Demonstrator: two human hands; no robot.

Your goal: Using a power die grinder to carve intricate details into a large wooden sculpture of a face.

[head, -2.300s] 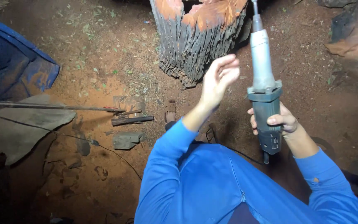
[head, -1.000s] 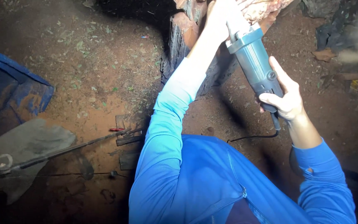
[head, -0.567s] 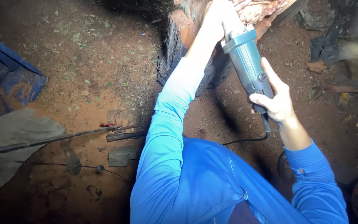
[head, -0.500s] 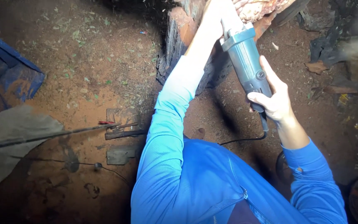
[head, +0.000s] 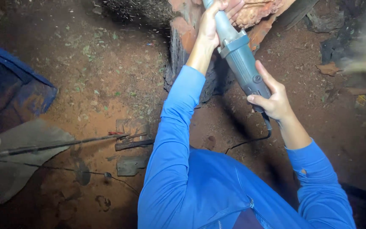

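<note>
I hold a grey-green corded power grinder [head: 242, 63] with both hands, its front end pressed to a reddish wooden stump [head: 183, 38] at the top of the view. My left hand [head: 210, 23] grips the tool's slim neck near the stump. My right hand [head: 272, 99] wraps the rear of the body, where a black cord [head: 250, 140] trails down to the ground. Fine chips fly off to the left of the stump. Both arms wear blue sleeves.
The ground is red dirt. A long metal rod [head: 56, 145] lies at the left across grey flat pieces [head: 22, 169]. A blue tarp [head: 9, 97] sits at the far left. Dark debris and dust haze [head: 361, 55] fill the upper right.
My left hand went from open and free of the tool to gripping its neck. The grinder swung from upright down onto the stump, and chips now fly.
</note>
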